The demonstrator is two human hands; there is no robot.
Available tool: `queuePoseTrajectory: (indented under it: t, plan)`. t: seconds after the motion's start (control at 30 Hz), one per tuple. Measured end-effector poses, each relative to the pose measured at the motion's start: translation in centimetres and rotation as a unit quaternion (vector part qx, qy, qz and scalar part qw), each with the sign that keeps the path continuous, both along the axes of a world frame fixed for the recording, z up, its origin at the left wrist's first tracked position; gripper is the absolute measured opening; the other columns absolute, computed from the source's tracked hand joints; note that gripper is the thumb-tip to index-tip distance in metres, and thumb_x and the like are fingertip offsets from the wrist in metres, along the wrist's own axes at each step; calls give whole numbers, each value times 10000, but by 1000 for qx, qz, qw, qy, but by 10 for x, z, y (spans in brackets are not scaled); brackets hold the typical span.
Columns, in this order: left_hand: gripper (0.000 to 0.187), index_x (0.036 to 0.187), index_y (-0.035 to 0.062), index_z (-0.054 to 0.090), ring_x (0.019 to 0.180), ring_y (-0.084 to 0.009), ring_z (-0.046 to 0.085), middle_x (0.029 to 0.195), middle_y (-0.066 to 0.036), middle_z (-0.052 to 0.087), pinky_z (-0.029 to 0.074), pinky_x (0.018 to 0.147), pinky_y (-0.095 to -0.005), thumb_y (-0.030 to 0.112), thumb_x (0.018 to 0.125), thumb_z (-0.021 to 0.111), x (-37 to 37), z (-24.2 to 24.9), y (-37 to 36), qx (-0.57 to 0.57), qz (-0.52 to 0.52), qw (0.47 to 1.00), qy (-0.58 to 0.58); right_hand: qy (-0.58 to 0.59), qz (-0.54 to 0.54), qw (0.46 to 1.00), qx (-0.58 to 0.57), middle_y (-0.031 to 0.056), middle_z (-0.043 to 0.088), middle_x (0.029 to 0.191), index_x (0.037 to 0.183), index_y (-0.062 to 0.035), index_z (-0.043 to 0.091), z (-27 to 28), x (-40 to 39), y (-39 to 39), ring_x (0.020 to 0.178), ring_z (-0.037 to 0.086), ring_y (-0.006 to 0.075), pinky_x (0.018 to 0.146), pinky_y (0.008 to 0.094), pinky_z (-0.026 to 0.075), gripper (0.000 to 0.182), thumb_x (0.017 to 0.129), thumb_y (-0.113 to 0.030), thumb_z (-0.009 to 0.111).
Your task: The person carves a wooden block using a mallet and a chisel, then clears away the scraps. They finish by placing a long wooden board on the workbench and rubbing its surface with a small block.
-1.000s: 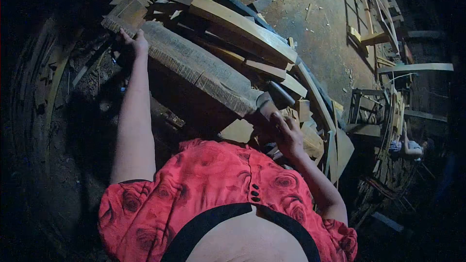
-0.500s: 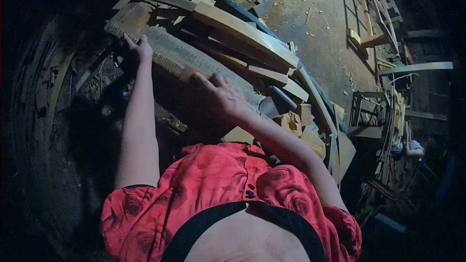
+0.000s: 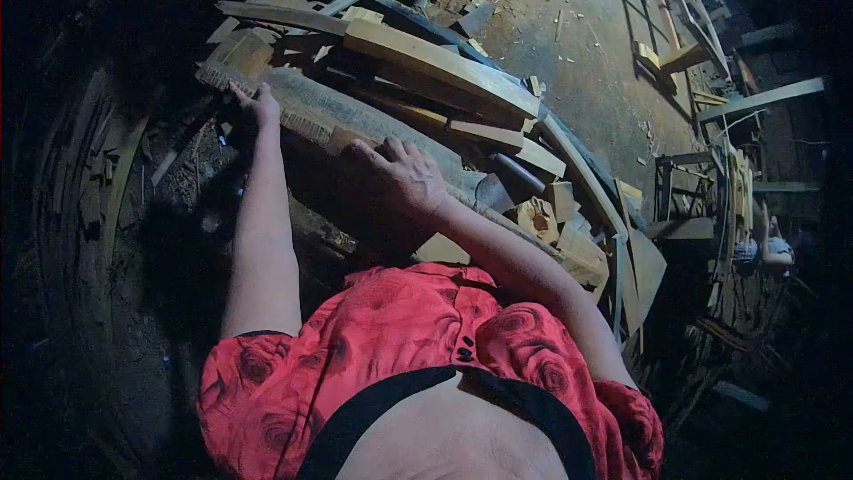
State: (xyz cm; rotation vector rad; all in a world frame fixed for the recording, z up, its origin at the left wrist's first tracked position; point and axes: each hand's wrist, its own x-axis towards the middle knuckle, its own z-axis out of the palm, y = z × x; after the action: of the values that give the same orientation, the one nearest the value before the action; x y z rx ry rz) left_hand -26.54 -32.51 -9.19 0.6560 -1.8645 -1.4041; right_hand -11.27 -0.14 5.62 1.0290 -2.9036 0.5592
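Note:
A thick, weathered wooden plank (image 3: 364,113) runs diagonally in front of me, its near edge rough with saw marks. A wooden block (image 3: 238,55) lies at its far left end. My left hand (image 3: 259,108) reaches to the block's near edge, index finger stretched out and thumb apart; the other fingers are hidden. My right hand (image 3: 409,178) is on the plank's near edge with its fingers bent over a small brown piece of wood (image 3: 346,138). Shadow covers the underside of that hand.
Long curved timbers (image 3: 435,53) and several offcuts (image 3: 538,218) are piled behind the plank and to its right. Shavings litter the floor (image 3: 577,71). Wooden frames (image 3: 680,58) stand at the right, where another person's arm (image 3: 779,258) shows. The left side is dark.
The view has shifted slightly, so the plank and block sit a little lower. My right hand's fingers look somewhat more spread; both hands stay at about the same places on the wood.

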Motion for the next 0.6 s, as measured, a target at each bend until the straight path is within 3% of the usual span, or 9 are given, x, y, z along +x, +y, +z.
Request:
queuePoseTrajectory:
  t: [0.1, 0.2, 0.27, 0.47, 0.6]
  plan:
    - [838, 1458, 116, 118, 1332, -298, 246, 1475, -198, 150, 252, 1072, -402, 88, 793, 626, -2, -5, -7, -18, 25, 995, -99, 6, 5, 1000, 4, 140, 486, 1039, 1416, -236, 293, -5, -1, 0, 943, 512, 314, 809, 406, 444, 762, 719, -140, 586]
    - [842, 1460, 144, 125, 1303, -307, 284, 1462, -201, 172, 276, 1057, -417, 53, 786, 622, 2, 7, 2, -27, 28, 993, -111, 7, 1, 1000, 23, 141, 480, 1034, 1419, -242, 288, -8, -2, -2, 934, 511, 311, 802, 404, 444, 764, 722, -144, 585]
    - [839, 1455, 127, 131, 1290, -314, 304, 1462, -204, 190, 284, 1051, -419, 80, 782, 630, -3, -3, 1, -1, 38, 999, -7, 8, -8, 1000, 18, 150, 474, 1059, 1421, -248, 283, -6, -1, -3, 930, 509, 317, 794, 405, 443, 763, 727, -143, 580]
    - [828, 1450, 118, 140, 1274, -294, 320, 1452, -177, 225, 290, 1039, -399, 74, 783, 629, 17, 27, 17, 0, 17, 998, -65, -25, -11, 998, 49, 154, 468, 1093, 1421, -284, 278, 4, -3, -5, 896, 511, 329, 783, 418, 441, 751, 743, -166, 576]
    - [832, 1452, 120, 135, 1269, -285, 321, 1444, -166, 234, 275, 1046, -395, 75, 785, 630, 5, -21, -3, 18, 12, 999, 33, -44, 12, 998, 42, 145, 472, 1090, 1420, -299, 283, 0, -7, -4, 881, 511, 321, 773, 414, 438, 738, 752, -196, 578]
